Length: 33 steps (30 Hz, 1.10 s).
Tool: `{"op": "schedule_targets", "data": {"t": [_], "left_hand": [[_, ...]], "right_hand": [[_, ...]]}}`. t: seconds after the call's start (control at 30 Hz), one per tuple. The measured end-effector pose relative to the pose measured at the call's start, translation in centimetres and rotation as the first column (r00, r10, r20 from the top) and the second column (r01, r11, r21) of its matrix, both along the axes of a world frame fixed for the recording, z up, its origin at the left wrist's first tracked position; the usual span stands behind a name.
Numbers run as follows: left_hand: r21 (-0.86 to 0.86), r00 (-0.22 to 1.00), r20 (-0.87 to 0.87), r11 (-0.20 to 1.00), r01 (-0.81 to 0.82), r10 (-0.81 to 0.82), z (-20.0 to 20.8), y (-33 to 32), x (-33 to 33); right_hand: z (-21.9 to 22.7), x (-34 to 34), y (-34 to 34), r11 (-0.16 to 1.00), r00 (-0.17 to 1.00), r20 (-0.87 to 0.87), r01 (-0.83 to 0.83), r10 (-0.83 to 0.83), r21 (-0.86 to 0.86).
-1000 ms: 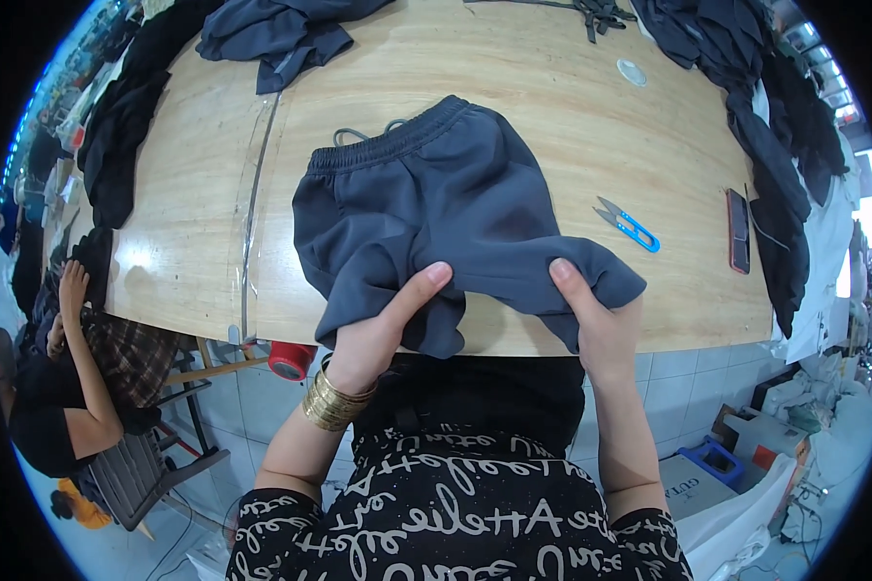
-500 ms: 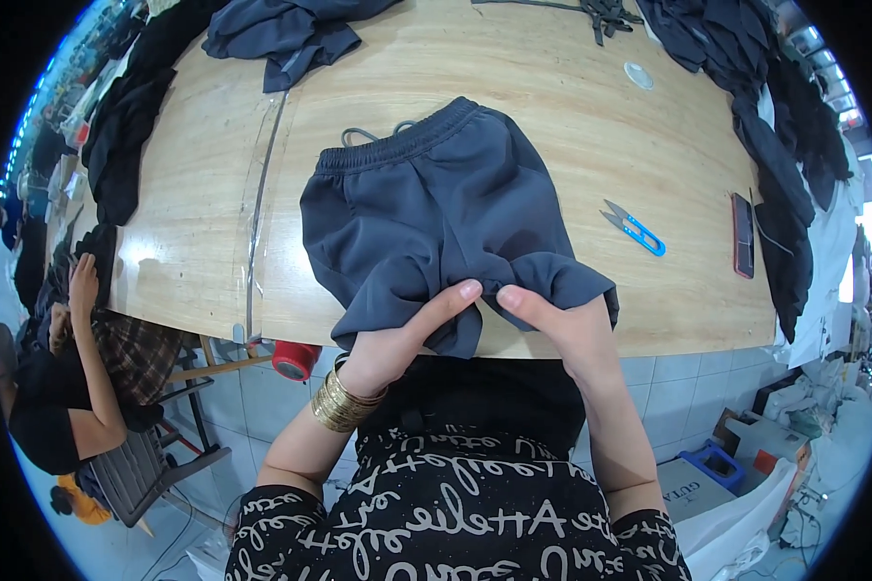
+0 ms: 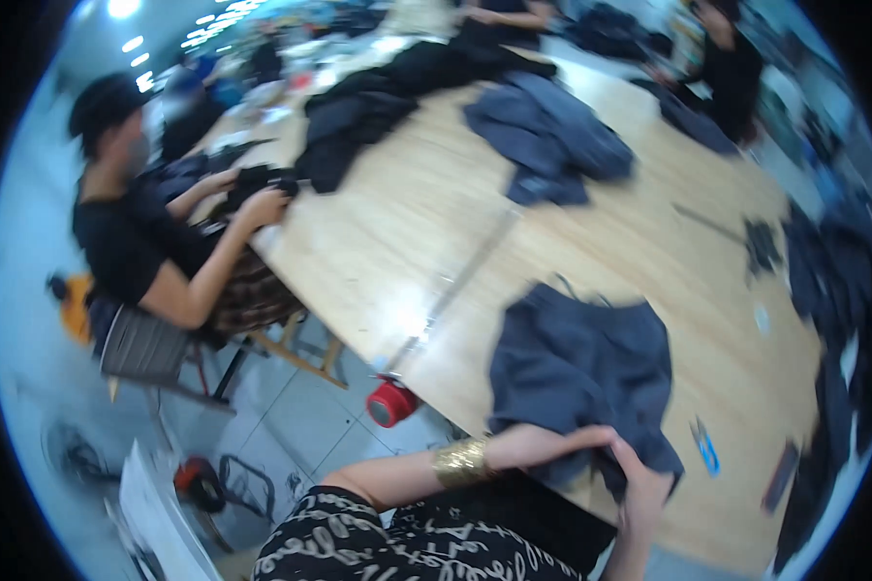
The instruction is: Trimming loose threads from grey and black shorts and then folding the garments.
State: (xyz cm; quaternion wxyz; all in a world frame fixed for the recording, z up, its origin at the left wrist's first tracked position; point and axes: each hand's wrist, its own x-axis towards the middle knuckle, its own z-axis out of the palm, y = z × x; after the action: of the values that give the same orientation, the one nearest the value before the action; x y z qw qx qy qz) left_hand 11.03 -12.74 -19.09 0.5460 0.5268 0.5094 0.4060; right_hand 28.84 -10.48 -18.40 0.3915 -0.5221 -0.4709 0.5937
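Dark grey-blue shorts (image 3: 581,358) with a gathered elastic waistband and a drawcord lie near the table's edge, waistband away from me. My left hand (image 3: 550,443), with gold bangles at the wrist, is closed on the lower part of the shorts between the legs. Right beside it my right hand (image 3: 642,481) grips the same part, thumbs close together. The fingers under the cloth are hidden, and the picture is blurred. To the right of the shorts lie blue-handled thread snips (image 3: 704,447).
On the wooden table (image 3: 397,242) lie a grey-blue garment heap (image 3: 552,136), black garments (image 3: 368,116), dark cords (image 3: 761,247) and a phone (image 3: 780,476). A red object (image 3: 391,402) hangs at the edge. A seated co-worker (image 3: 155,213) handles black cloth at the left.
The view has swung left and up, so the shorts now appear lower right and more co-workers show. Both hands stay on the shorts.
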Motion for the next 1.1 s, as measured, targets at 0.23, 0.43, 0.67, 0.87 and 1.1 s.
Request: {"op": "schedule_targets", "data": {"t": [0.23, 0.43, 0.67, 0.87, 1.1], "left_hand": [[-0.05, 0.998, 0.042, 0.998, -0.047, 0.049, -1.5, -0.2, -0.9], [-0.172, 0.993, 0.117, 0.985, 0.003, 0.017, -0.6, 0.0, -1.0], [-0.473, 0.929, 0.365, 0.873, 0.121, 0.069, 3.7, -0.2, -1.8], [-0.435, 0.854, 0.431, 0.897, -0.086, 0.291, 1.8, -0.3, -1.5], [-0.535, 0.598, 0.697, 0.842, 0.068, 0.395, -0.9, 0.7, 0.6]], "right_hand": [[-0.8, -0.5, 1.6, 0.996, 0.999, 0.006, -0.055, 0.054, 0.071], [-1.2, 0.5, 1.8, 0.997, 0.997, -0.038, -0.063, 0.065, 0.044], [0.6, -0.8, 0.8, 0.995, 0.969, -0.245, 0.012, -0.035, -0.097], [1.9, -2.8, 2.5, 0.96, 0.922, -0.374, -0.009, -0.101, -0.282], [0.1, 0.1, 2.1, 0.991, 0.937, -0.347, -0.068, 0.023, -0.119]]}}
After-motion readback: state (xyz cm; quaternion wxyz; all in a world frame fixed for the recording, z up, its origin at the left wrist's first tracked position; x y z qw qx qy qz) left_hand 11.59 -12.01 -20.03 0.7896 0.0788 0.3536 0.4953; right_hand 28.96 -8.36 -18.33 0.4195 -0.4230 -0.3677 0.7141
